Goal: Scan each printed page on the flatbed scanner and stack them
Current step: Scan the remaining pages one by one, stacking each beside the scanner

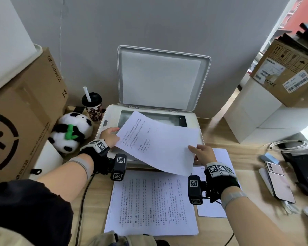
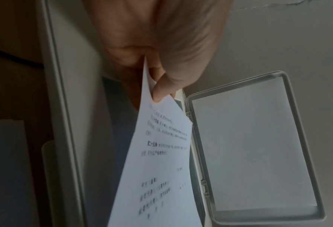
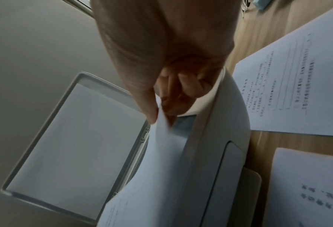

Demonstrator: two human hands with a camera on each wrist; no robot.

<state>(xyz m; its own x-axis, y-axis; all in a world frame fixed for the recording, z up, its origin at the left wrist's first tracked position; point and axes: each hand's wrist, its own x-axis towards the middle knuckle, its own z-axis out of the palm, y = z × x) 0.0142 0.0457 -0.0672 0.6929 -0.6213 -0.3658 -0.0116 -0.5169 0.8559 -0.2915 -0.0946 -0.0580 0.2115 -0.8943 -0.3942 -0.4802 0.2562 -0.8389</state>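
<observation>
A white flatbed scanner (image 1: 196,125) stands at the back of the desk with its lid (image 1: 160,77) raised against the wall. A printed page (image 1: 158,141) hangs tilted over the glass, printed side up. My left hand (image 1: 110,135) pinches its left edge; in the left wrist view the thumb (image 2: 165,86) presses the page (image 2: 161,153). My right hand (image 1: 201,153) pinches the right edge, thumb on top (image 3: 150,107), page (image 3: 157,161) curling below. A stack of printed pages (image 1: 153,205) lies on the desk in front of the scanner. Another printed sheet (image 1: 220,157) lies under my right hand.
A panda plush (image 1: 73,132), a lidded cup with a straw (image 1: 92,107) and a large cardboard box (image 1: 25,110) stand left of the scanner. On the right are white boxes (image 1: 256,118), a phone (image 1: 279,180), a coiled cable (image 1: 290,146) and a black device (image 1: 306,166).
</observation>
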